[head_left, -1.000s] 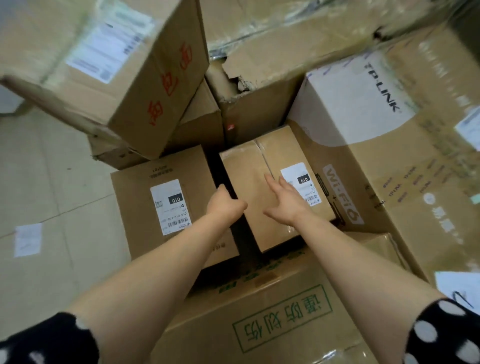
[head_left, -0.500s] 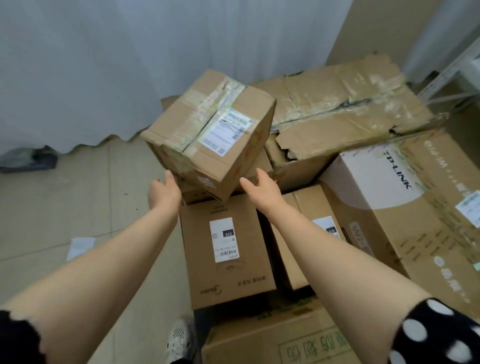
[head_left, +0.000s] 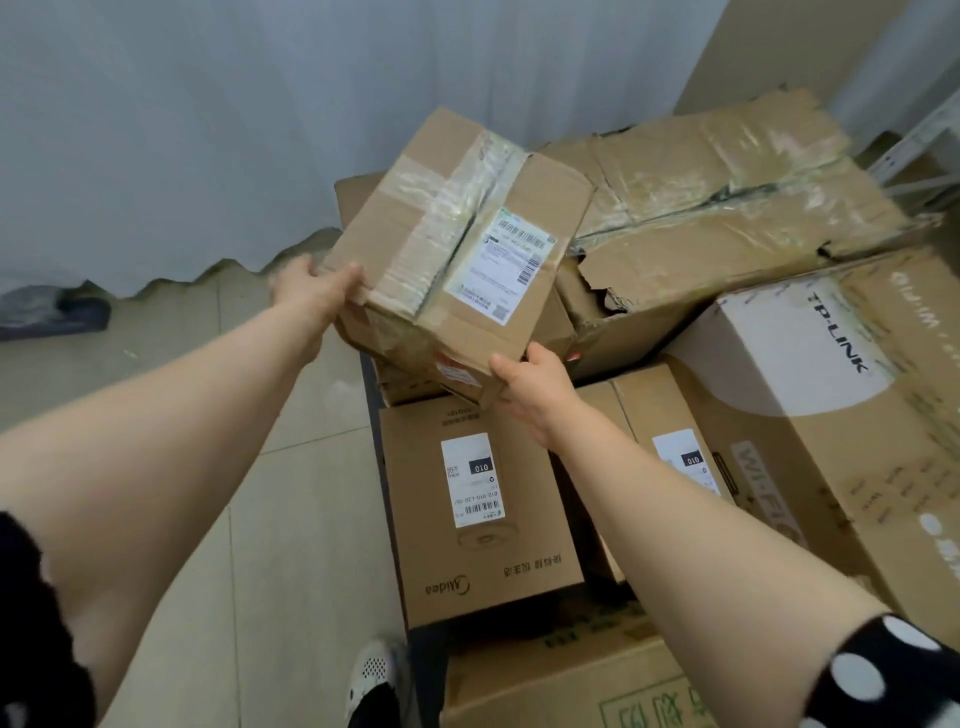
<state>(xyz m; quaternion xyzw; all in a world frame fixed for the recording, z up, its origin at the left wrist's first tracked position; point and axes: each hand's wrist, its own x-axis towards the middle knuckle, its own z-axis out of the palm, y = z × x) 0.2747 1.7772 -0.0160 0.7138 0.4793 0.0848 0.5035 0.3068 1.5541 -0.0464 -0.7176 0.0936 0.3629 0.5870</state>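
Observation:
A taped cardboard box (head_left: 457, 249) with a white shipping label sits tilted on top of the pile of cartons. My left hand (head_left: 317, 286) grips its near left corner, thumb on the top face. My right hand (head_left: 535, 384) holds its near right lower corner from below, fingers curled round the edge. Both arms reach forward from the bottom of the view.
Below the held box lie a Midea carton (head_left: 483, 561) and a smaller labelled carton (head_left: 670, 415). A large TP-LINK carton (head_left: 831, 405) stands at the right, a torn carton (head_left: 727, 208) behind. A grey curtain hangs at the back; tiled floor (head_left: 218, 519) spreads to the left.
My hands left the small labelled carton, rose to the tilted box on the pile and took hold of its near corners. The camera lifted toward the curtain.

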